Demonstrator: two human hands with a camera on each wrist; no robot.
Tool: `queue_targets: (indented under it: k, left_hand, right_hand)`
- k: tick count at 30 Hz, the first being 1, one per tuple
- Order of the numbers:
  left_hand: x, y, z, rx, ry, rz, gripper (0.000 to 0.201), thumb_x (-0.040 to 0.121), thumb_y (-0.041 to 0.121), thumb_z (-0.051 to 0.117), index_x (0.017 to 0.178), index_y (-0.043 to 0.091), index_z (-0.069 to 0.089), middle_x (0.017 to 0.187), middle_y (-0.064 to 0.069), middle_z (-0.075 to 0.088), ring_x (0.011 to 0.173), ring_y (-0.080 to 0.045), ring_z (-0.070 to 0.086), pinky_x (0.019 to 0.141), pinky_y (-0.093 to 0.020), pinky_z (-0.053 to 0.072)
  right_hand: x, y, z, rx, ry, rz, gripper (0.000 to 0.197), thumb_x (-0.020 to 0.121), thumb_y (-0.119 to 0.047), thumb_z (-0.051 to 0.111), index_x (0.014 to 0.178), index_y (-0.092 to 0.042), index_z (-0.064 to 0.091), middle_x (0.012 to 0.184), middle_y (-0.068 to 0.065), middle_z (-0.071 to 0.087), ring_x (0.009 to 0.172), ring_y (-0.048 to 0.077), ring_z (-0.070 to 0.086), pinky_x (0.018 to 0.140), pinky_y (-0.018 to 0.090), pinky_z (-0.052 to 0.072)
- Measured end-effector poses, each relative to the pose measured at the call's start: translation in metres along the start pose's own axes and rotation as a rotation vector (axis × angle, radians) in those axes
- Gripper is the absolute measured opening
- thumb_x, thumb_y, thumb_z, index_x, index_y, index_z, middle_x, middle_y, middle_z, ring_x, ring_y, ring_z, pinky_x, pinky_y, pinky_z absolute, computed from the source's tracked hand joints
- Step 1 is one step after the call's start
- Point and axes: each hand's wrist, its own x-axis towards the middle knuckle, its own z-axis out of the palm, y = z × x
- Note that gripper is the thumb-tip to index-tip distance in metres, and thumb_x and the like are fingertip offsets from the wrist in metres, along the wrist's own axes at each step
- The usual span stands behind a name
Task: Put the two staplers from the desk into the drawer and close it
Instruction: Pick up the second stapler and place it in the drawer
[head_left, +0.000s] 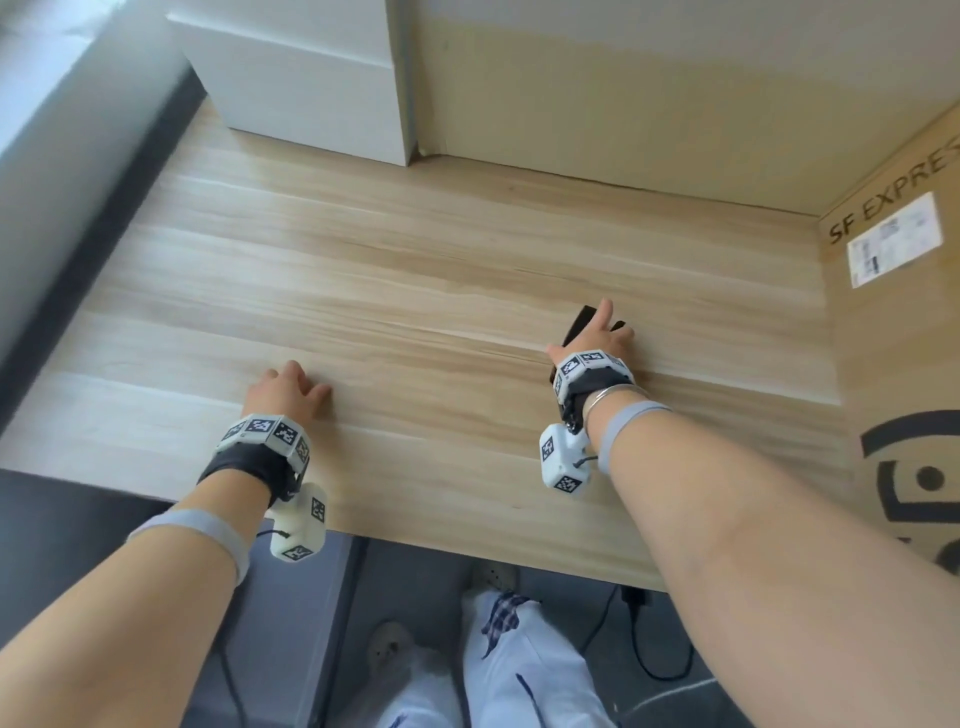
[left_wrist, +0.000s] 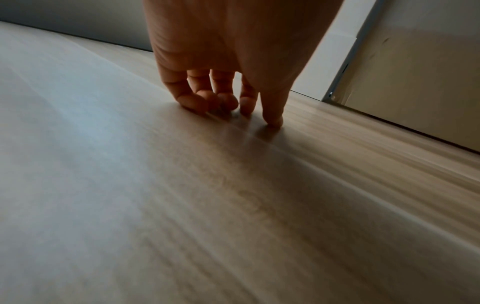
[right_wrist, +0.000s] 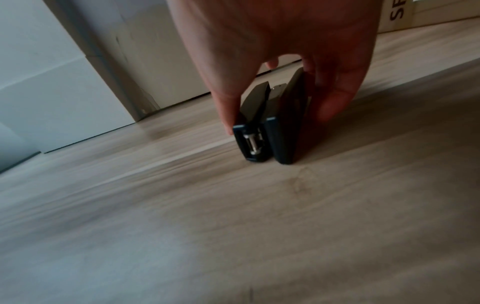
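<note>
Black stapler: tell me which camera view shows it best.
The right wrist view. There the black stapler is close and lies on its side on the desk, pinched between thumb and fingers of the right hand. In the head view the hand hides most of it. The left wrist view does not show it.

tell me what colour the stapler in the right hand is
Black stapler, with a metal part at its end; clearest in the right wrist view.

I held the left hand (head_left: 284, 387) low with fingertips (left_wrist: 193, 100) curled down; the right hand (head_left: 592, 338) reached forward, thumb (right_wrist: 228, 111) and fingers (right_wrist: 335, 98) pinching.
</note>
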Motion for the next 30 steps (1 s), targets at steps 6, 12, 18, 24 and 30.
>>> queue_targets:
  k: [6,12,18,24,30]
  left_hand:
    - [-0.003,0.002,0.003,0.029,0.025,-0.016,0.037,0.091,0.033,0.052,0.111,0.002,0.053,0.118,-0.026,0.052,0.11,-0.042,0.05,0.096,-0.045,0.04]
    - [-0.007,-0.004,-0.002,-0.016,-0.012,0.012,0.033,0.09,0.029,0.054,0.109,0.003,0.056,0.119,-0.024,0.052,0.111,-0.041,0.05,0.098,-0.045,0.041]
    - [-0.026,-0.029,-0.009,-0.052,-0.043,0.101,0.028,0.091,0.02,0.053,0.109,-0.001,0.059,0.116,-0.024,0.06,0.105,-0.037,0.058,0.089,-0.039,0.045]
    - [-0.054,-0.088,-0.017,-0.116,-0.018,0.098,0.026,0.091,0.015,0.051,0.111,0.001,0.061,0.116,-0.019,0.066,0.105,-0.035,0.061,0.088,-0.036,0.047]
    - [-0.077,-0.175,-0.018,-0.177,0.037,0.017,0.024,0.091,0.02,0.052,0.106,0.005,0.062,0.111,-0.016,0.069,0.097,-0.032,0.062,0.086,-0.035,0.047]
  right_hand:
    - [-0.001,-0.001,0.0,-0.027,-0.07,-0.104,0.097,0.077,-0.015,0.071,0.149,-0.027,0.007,0.139,0.02,0.027,0.112,0.033,0.053,0.092,0.037,0.047]
    - [-0.026,-0.008,0.008,0.018,-0.105,-0.24,0.071,0.08,-0.005,0.059,0.14,-0.022,0.025,0.12,0.017,0.052,0.092,0.033,0.06,0.072,0.032,0.048]
    - [-0.082,-0.03,0.034,0.084,-0.197,-0.357,0.053,0.085,-0.01,0.055,0.134,-0.019,0.038,0.119,0.014,0.063,0.105,0.033,0.062,0.074,0.03,0.043]
    - [-0.167,-0.063,0.077,0.18,-0.219,-0.483,0.039,0.087,-0.037,0.056,0.122,-0.021,0.053,0.111,0.01,0.069,0.103,0.031,0.064,0.08,0.029,0.049]
    - [-0.255,-0.084,0.132,0.178,-0.312,-0.618,0.036,0.087,-0.044,0.052,0.115,-0.021,0.054,0.104,0.01,0.07,0.096,0.031,0.065,0.074,0.027,0.046]
